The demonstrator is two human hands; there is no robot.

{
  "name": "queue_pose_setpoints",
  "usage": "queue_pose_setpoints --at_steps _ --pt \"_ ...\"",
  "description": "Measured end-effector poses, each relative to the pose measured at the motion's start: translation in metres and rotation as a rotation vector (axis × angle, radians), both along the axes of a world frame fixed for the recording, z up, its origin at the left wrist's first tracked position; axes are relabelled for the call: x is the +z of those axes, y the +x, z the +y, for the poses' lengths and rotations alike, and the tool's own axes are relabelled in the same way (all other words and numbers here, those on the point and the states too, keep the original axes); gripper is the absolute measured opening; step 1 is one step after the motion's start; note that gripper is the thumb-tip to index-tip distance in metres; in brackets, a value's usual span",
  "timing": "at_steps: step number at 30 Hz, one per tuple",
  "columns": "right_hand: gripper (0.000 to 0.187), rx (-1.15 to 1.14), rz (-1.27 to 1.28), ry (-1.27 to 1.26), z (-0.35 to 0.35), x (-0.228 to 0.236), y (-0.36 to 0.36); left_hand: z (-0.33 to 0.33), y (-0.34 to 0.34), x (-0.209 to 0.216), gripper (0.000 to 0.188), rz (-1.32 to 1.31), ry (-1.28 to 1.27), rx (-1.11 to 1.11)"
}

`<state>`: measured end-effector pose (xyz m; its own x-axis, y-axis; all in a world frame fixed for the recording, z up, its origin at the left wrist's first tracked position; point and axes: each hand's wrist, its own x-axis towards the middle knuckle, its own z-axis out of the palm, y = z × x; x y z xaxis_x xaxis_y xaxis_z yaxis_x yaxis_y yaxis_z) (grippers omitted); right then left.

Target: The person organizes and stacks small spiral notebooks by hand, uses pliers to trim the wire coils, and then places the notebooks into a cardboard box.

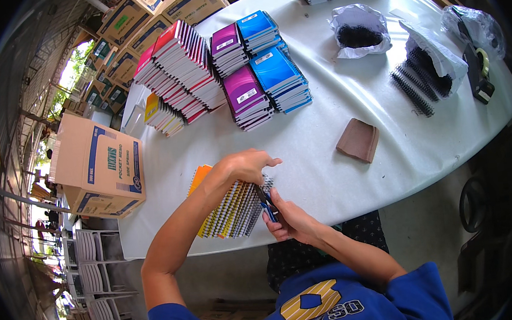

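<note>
A stack of small spiral notebooks [226, 207] with yellow-orange covers lies near the table's front edge, its coils facing right. My right hand [294, 220] grips blue-handled pliers [266, 205], their dark jaws against the coiled edge. Over the stack's far right corner arches my left hand [249, 166], with a finger stretched to the right and the thumb down by the coils. Nothing shows in that hand, though its underside is hidden.
Stacks of red [179, 67], purple [248, 97] and blue notebooks [279, 77] stand farther back. A brown block-like object [358, 140] lies to the right. Black coils spill from a white bag [435, 61]. A carton [103, 166] stands at left.
</note>
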<state>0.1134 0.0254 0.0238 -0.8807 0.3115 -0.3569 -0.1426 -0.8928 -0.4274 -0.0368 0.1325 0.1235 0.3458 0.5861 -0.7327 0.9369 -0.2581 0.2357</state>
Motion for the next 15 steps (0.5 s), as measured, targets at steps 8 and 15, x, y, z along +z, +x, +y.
queue_pose_setpoints --at_steps 8,15 --pt "0.072 -0.083 -0.102 0.013 -0.003 0.006 0.000 0.000 -0.007 -0.012 0.077 -0.026 0.026 0.011" --pt "0.071 -0.010 0.012 -0.035 0.007 -0.015 -0.002 -0.003 -0.008 -0.019 0.079 -0.004 0.137 -0.010"
